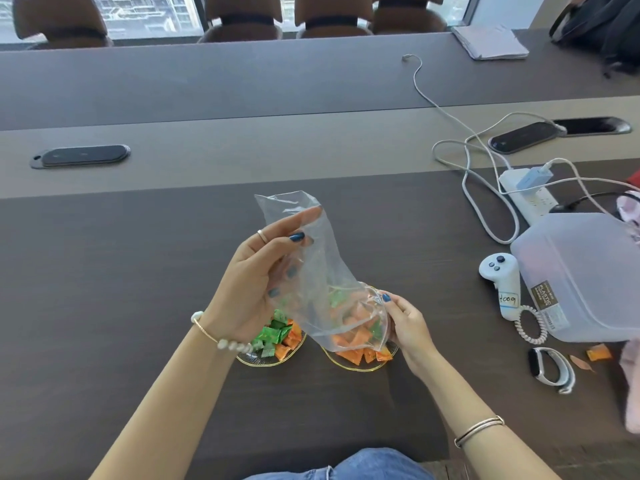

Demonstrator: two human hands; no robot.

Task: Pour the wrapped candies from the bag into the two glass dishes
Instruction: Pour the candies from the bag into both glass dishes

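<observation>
A clear plastic bag point(313, 268) hangs tilted over the right glass dish point(356, 366), its mouth down at the right. My left hand point(258, 282) grips the bag's upper part and lifts it. My right hand point(407, 322) pinches the bag's lower open edge over that dish. Orange and a few green wrapped candies point(356, 336) show through the bag's lower end; I cannot tell which lie in the bag and which in the dish. The left glass dish point(258, 358), gold-rimmed like the other, holds green and orange candies point(277, 336) and is partly hidden by my left wrist.
A translucent plastic container point(581, 275), a white handheld controller point(502, 282) and a fitness band point(550, 370) lie at the right. One loose orange candy point(598, 353) sits near them. A power strip point(528, 195) with white cables lies farther back. Chairs line the far side.
</observation>
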